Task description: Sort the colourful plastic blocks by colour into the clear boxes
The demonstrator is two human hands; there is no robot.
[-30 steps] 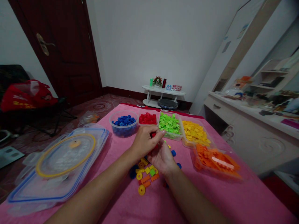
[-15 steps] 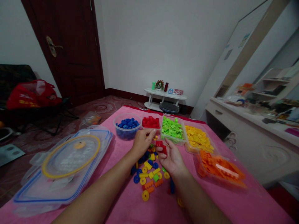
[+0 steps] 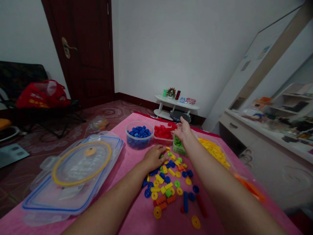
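Note:
My right hand (image 3: 183,133) is over the right side of the red-block container, palm turned towards it and fingers apart. Red toy blocks (image 3: 163,131) fill this clear container, and some lie right beside my fingertips. My left hand (image 3: 154,158) rests low at the upper left edge of a mixed pile of toy pieces (image 3: 168,186), thumb and fingers apart, with nothing visible in it. The pile has yellow, blue, orange and green blocks and wheels. My right forearm partly covers the tub of green blocks (image 3: 178,143).
A round tub of blue blocks (image 3: 139,132) stands left of the red ones. Yellow blocks (image 3: 215,151) and orange blocks (image 3: 250,187) lie in containers at right. Clear lids (image 3: 73,176) are stacked on the pink cloth (image 3: 132,209) at left.
My right hand has moved from above the pile to the red-block container, and the red blocks have left its palm. My left hand has lowered towards the pile. The view has shifted slightly.

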